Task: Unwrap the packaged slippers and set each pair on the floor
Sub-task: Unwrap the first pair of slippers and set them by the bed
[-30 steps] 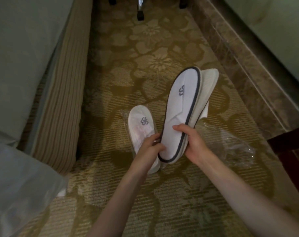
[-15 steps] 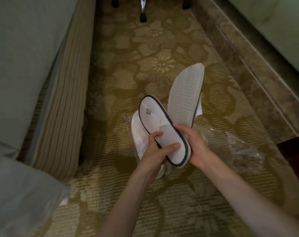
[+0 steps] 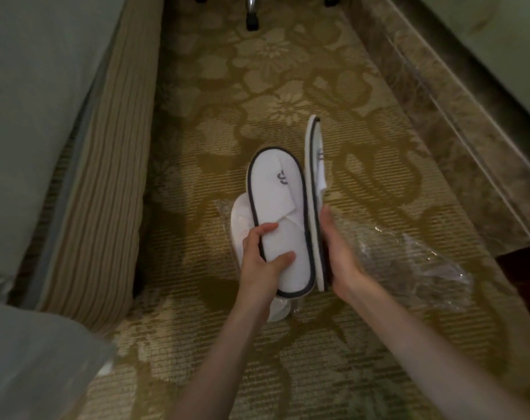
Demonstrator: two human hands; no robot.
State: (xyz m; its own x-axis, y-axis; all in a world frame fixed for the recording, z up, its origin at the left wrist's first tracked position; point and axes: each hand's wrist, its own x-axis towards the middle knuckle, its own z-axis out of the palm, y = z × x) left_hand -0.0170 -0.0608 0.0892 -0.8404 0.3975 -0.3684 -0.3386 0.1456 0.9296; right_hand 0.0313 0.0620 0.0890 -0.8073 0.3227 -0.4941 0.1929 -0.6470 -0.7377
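My left hand (image 3: 262,262) grips the heel end of a white slipper (image 3: 280,207) with dark trim, its top face toward me. My right hand (image 3: 339,256) holds the second slipper (image 3: 313,177) of the pair on edge, right beside the first. Both slippers are in the air above the carpet. Under them lies a wrapped pair of slippers (image 3: 241,219) in clear plastic on the floor, mostly hidden by the left slipper and hand. An empty clear wrapper (image 3: 409,259) lies crumpled on the carpet to the right.
A bed with a striped skirt (image 3: 100,177) runs along the left. A marble baseboard (image 3: 457,122) borders the patterned carpet (image 3: 257,86) on the right. Chair legs with castors (image 3: 251,13) stand at the far end. Dark furniture (image 3: 527,277) sits at the right edge.
The two slippers were stacked in both hands. They have been split apart: the left hand turned one face up, and the right hand rotated the other onto its edge.
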